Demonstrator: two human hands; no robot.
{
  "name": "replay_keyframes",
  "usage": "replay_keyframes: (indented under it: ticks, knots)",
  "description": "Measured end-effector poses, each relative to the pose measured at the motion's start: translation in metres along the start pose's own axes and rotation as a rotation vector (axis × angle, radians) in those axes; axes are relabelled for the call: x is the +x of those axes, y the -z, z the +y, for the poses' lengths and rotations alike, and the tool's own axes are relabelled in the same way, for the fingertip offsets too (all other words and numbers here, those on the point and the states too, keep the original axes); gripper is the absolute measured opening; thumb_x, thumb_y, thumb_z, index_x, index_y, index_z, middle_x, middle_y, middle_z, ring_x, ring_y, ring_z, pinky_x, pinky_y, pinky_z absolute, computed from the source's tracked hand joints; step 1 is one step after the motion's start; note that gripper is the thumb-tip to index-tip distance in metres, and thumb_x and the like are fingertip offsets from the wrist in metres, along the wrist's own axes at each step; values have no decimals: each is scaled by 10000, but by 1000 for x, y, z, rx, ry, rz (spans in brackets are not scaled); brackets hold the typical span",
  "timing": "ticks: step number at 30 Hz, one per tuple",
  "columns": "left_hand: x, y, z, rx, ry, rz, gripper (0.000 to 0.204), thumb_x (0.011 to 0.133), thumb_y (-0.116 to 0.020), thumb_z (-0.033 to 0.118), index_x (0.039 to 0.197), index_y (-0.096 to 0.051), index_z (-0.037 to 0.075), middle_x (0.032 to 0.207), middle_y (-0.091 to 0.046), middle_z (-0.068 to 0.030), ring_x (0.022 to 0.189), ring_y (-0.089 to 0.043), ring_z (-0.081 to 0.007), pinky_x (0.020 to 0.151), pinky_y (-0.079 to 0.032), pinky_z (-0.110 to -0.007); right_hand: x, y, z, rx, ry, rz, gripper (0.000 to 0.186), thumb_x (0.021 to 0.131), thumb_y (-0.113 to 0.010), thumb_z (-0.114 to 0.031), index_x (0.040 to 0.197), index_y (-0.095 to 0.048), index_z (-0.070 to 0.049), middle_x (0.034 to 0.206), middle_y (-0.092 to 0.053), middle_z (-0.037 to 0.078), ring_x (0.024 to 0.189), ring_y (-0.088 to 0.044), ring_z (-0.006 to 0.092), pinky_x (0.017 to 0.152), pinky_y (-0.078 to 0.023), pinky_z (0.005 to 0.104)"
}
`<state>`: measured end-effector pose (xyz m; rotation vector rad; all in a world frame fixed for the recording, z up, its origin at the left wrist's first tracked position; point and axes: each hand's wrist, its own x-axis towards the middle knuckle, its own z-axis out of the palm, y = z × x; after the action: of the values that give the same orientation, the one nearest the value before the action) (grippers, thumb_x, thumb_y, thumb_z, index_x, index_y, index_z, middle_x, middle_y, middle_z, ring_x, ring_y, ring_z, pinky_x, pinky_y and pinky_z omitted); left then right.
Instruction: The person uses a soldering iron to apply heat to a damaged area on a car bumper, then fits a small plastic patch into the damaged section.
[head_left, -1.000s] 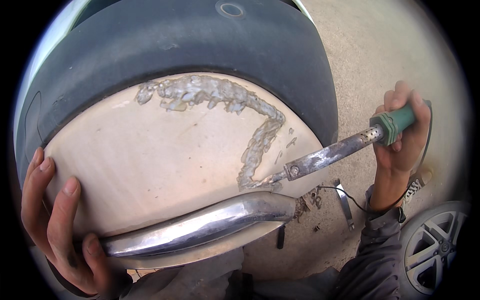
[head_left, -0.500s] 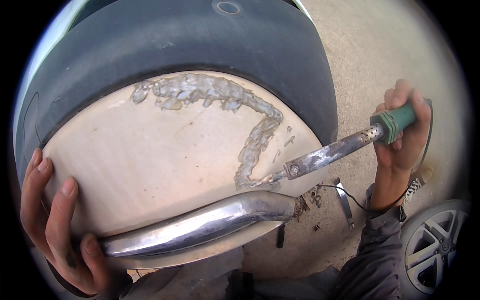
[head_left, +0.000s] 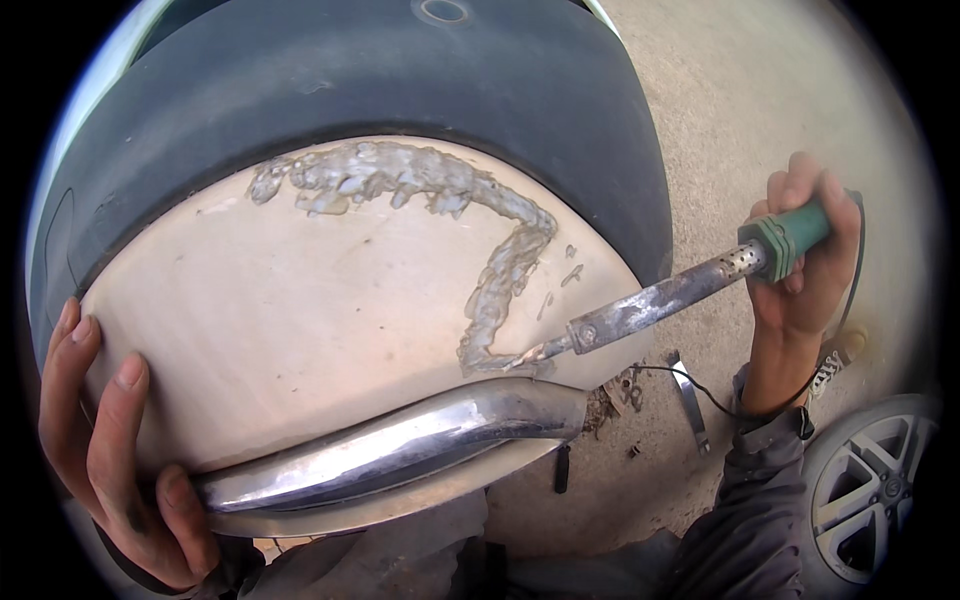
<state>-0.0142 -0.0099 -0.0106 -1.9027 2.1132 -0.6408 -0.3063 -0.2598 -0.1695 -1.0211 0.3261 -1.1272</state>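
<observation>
A large cream curved panel (head_left: 290, 300) lies in front of me, with a chrome trim bar (head_left: 400, 435) along its near edge. Rough grey melted seam (head_left: 415, 175) runs across its far side, then bends down toward the trim. My left hand (head_left: 125, 450) grips the panel's left end, fingers on its face and thumb near the trim. In my right hand (head_left: 815, 260) is a big soldering iron (head_left: 655, 308), held by its green handle. Its tip rests at the seam's lower end, just above the trim. A black cord trails from the handle past my right wrist.
Beyond the panel is a dark grey curved car body part (head_left: 390, 70). On the concrete ground at right lie a flat metal strip (head_left: 690, 405), a short black object (head_left: 562, 470) and small debris. A wheel (head_left: 870, 490) stands at lower right, near a shoe (head_left: 840, 360).
The panel sits slightly farther left and up in the picture. The soldering iron's tip stays at the seam's lower end, and both hands keep their grip.
</observation>
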Motion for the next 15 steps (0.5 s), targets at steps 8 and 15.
replay_keyframes:
  ticks: [8,15]
  knots:
    - [0,5,-5,-3,-7,-46,466,861,-336,260,1270,-478,87,1364,-359,-195,1276,-336,-403,1034,-286,-549,-1,2,1,5,-6,0,356,940,-387,-297,756,-521,-23,492,-395,-24,309,-242,4,296,-215,160]
    - [1,7,-5,-21,1,-62,470,852,-341,248,1267,-480,75,1364,-356,-202,1279,-330,-408,1034,-280,-553,1,2,2,80,-8,41,355,940,-390,-299,757,-519,-24,487,-389,-25,306,-245,4,291,-215,160]
